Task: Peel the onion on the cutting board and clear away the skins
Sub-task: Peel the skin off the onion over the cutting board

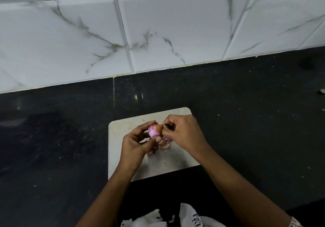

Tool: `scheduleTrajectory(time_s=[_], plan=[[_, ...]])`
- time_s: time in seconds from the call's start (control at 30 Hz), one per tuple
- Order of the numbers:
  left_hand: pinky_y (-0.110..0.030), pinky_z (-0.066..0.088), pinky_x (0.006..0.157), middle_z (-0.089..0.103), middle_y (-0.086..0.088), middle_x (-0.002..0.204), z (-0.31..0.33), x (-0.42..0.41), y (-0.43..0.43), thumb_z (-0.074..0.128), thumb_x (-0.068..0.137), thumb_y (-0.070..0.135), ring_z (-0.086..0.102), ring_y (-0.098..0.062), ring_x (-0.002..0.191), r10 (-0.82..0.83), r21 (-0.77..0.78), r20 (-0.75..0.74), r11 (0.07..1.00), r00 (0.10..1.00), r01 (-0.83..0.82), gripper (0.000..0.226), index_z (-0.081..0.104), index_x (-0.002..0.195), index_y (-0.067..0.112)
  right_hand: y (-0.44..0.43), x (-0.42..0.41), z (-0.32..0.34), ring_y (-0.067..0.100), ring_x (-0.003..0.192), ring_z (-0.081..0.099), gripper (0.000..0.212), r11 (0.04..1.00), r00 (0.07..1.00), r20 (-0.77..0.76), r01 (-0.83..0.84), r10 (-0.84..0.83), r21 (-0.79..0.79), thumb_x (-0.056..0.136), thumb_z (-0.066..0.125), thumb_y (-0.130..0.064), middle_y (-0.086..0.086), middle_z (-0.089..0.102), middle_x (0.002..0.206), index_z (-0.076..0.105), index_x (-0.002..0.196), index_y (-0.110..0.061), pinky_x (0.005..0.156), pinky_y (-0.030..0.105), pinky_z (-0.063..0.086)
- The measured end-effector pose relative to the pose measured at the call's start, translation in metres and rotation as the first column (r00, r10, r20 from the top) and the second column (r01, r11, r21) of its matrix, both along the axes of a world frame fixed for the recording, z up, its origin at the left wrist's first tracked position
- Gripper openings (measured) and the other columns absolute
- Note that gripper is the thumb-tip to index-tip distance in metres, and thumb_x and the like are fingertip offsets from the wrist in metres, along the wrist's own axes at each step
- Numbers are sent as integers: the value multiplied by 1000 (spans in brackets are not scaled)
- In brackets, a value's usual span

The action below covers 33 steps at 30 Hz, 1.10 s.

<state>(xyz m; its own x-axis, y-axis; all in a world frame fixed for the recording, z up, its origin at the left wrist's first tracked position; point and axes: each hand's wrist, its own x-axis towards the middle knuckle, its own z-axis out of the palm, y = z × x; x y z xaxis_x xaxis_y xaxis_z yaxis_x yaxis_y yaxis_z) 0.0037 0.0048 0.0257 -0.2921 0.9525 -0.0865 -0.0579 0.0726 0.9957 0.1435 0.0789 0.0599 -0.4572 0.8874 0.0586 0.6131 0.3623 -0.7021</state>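
Observation:
A small purple onion (154,130) with a patch of brown skin at its right end is held just above the white cutting board (123,130). My left hand (136,145) grips it from the left and below, thumb under it. My right hand (182,132) pinches the brown skin at the onion's right tip. Loose pinkish skins (165,143) lie on the board beneath the hands, partly hidden by them.
The board sits on a dark speckled counter (246,130) with small bits of debris. A white marbled tile wall (158,24) rises behind. A small scrap (322,90) lies at the far right edge. White patterned clothing (190,216) shows at the bottom.

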Motion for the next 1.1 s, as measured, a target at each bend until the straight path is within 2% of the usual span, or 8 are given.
scheduleTrajectory(time_s=[0.13,0.33,0.4,0.5,0.6,0.67,0.87,1.1], plan=[[-23,55,78,73,7,105,-2,-2,2,71,74,-3,69,-15,97,13,-10,29,1000,999,-13,41,69,102,27,0,-2,-7,8,66,63,9,999,997,-66,32,-31,9,78,67,-16,0,71,74,72,84,-13,64,26,55],[-18,54,73,75,3,98,-3,5,4,66,76,4,70,-13,93,83,-100,289,993,954,-56,32,68,107,13,3,-2,-14,5,68,63,10,996,988,-150,27,-39,-79,78,66,-12,-5,69,75,72,85,-15,64,17,52],[-20,55,72,74,0,102,-4,8,4,66,78,3,70,-15,94,119,-107,320,990,940,-89,34,67,110,12,6,-2,-15,6,74,66,11,980,977,-189,63,-99,-187,81,68,-15,-9,69,77,73,91,-17,63,15,51],[-16,54,69,70,0,107,-3,10,4,62,81,-4,69,-8,92,149,-86,268,988,952,-130,35,64,113,12,8,-3,-18,15,78,69,10,909,943,-250,103,-219,-405,82,70,-19,-6,70,78,73,92,-17,59,19,49],[-20,55,77,68,3,113,-3,6,5,67,78,-4,67,-11,100,129,-42,143,991,981,-124,40,65,110,21,7,-5,-20,19,77,70,5,881,925,-280,106,-258,-461,82,70,-19,1,73,78,73,85,-19,72,39,59],[-17,53,79,67,6,114,-3,4,4,70,76,-3,65,-9,103,128,-10,27,992,991,-127,43,64,108,25,6,-6,-20,18,77,71,5,867,909,-312,95,-275,-489,82,70,-19,1,73,79,73,84,-22,77,44,58],[-16,53,82,66,3,114,-3,9,4,71,75,-7,62,-5,106,177,65,-105,983,979,-171,46,63,112,20,1,-15,-20,18,67,68,11,874,848,-386,166,-362,-456,82,66,-11,2,71,71,73,79,-19,75,46,58],[-16,53,80,68,4,112,-5,12,9,74,73,-1,67,-9,100,195,36,-86,981,977,-192,46,65,111,22,-3,-25,-23,7,67,64,4,892,837,-353,306,-418,-332,78,67,-13,-9,65,67,67,75,-16,66,26,57]])
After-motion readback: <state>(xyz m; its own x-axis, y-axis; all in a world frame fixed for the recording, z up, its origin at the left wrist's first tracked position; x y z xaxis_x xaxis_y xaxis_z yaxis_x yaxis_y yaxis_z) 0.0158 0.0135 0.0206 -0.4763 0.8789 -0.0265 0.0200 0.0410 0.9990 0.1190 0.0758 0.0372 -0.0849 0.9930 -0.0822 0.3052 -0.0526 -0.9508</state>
